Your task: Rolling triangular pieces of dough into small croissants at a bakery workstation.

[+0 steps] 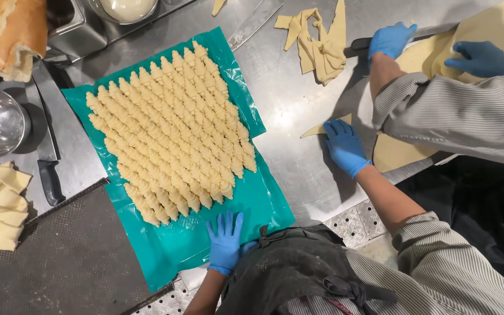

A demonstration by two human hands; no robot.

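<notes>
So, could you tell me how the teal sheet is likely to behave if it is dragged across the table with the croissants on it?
The teal sheet looks thin and creased, so it would probably flex and wrinkle. On the smooth steel table it should slide easily. The tightly packed croissants look soft and might shift. The left hand rests flat on its near edge.

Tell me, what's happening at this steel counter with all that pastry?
A person in blue gloves rests the left hand flat on a teal plastic sheet that carries tight rows of small raw rolled croissants. Their right hand lies by a small pale dough triangle on the steel counter. Beside them, a co-worker's gloved hand holds a long knife over a flat sheet of pale dough, near a heap of dough trimmings.
</notes>
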